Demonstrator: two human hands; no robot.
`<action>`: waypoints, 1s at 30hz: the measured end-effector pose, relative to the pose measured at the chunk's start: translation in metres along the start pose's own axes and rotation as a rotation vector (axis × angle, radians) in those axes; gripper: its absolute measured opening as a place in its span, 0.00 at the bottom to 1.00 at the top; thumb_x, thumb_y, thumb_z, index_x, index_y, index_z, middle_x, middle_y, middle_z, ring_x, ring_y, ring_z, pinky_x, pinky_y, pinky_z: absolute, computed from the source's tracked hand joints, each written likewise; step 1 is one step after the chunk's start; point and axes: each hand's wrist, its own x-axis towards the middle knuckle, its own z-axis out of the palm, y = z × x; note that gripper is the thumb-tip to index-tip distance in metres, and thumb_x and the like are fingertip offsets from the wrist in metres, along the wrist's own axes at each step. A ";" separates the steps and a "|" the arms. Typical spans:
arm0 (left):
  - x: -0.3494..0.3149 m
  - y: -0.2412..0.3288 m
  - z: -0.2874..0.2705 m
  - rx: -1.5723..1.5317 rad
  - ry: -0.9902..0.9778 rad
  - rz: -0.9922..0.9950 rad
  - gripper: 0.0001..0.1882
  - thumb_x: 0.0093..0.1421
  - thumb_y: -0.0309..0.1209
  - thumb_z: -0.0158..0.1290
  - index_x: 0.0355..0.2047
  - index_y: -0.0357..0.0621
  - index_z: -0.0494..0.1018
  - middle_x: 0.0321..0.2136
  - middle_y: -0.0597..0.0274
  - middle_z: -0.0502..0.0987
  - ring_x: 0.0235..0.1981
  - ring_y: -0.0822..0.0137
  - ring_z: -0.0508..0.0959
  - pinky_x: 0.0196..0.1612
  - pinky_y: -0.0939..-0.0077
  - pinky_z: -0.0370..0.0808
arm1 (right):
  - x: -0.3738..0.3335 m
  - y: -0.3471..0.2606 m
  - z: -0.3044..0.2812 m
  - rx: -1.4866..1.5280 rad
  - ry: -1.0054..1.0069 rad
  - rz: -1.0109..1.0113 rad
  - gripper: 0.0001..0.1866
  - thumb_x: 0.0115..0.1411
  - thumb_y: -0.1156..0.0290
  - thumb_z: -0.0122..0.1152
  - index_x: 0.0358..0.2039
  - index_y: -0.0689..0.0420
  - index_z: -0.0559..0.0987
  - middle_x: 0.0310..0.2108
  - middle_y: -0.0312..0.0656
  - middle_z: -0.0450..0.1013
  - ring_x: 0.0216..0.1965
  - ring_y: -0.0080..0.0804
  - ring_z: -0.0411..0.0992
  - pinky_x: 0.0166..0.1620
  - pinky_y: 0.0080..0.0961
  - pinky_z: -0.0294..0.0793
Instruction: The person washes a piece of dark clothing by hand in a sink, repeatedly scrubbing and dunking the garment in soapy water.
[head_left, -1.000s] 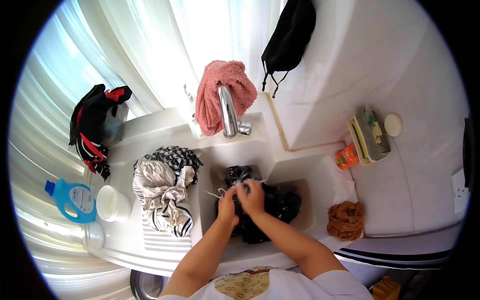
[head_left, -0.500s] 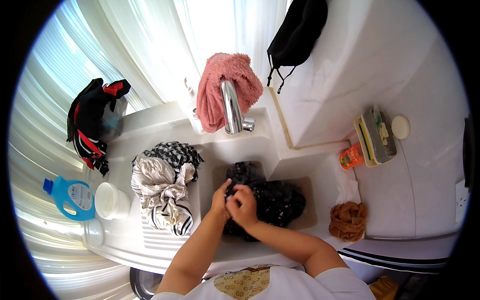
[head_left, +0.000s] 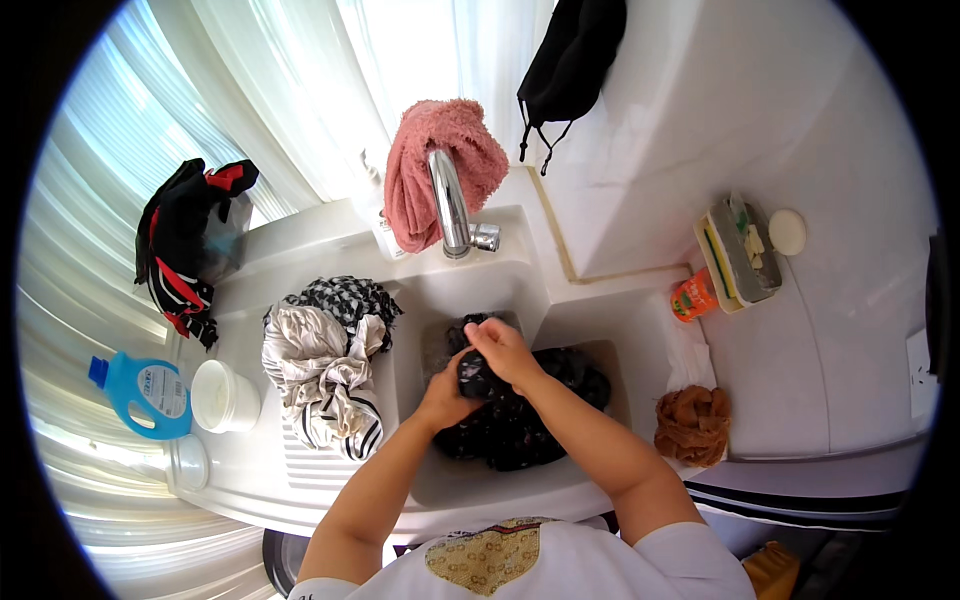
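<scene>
A wet black garment with small light specks (head_left: 520, 425) lies bunched in the basin of the white sink (head_left: 455, 300). My left hand (head_left: 447, 393) is wrapped around a gathered part of it from below. Just above, my right hand (head_left: 500, 352) grips the same cloth, its fingers closed near the far end of the bunch. Over the basin stands a chrome faucet (head_left: 450, 205) with a pink towel (head_left: 420, 180) draped on it. To the left, on the ribbed washboard, rest a cream satin garment (head_left: 310, 350) and a black-and-white checked cloth (head_left: 350, 305).
At the far left stand a blue detergent bottle (head_left: 150, 395) and a white tub (head_left: 222, 397), with black and red clothing (head_left: 178, 250) behind. A brown cloth (head_left: 692, 427), an orange container (head_left: 693, 296) and a sponge caddy (head_left: 742, 255) sit right. A black mask (head_left: 575, 70) hangs above.
My right hand has moved up and away from me, and a bunch of the black garment now shows raised between both hands. The whole view has shifted slightly.
</scene>
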 end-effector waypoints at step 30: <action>0.047 -0.013 0.022 0.992 -0.188 -0.521 0.51 0.50 0.36 0.58 0.66 0.72 0.36 0.66 0.51 0.25 0.64 0.38 0.44 0.51 0.54 0.70 | 0.009 0.084 0.003 -1.355 -0.097 -0.056 0.45 0.51 0.48 0.59 0.65 0.42 0.49 0.67 0.45 0.38 0.67 0.50 0.36 0.62 0.59 0.41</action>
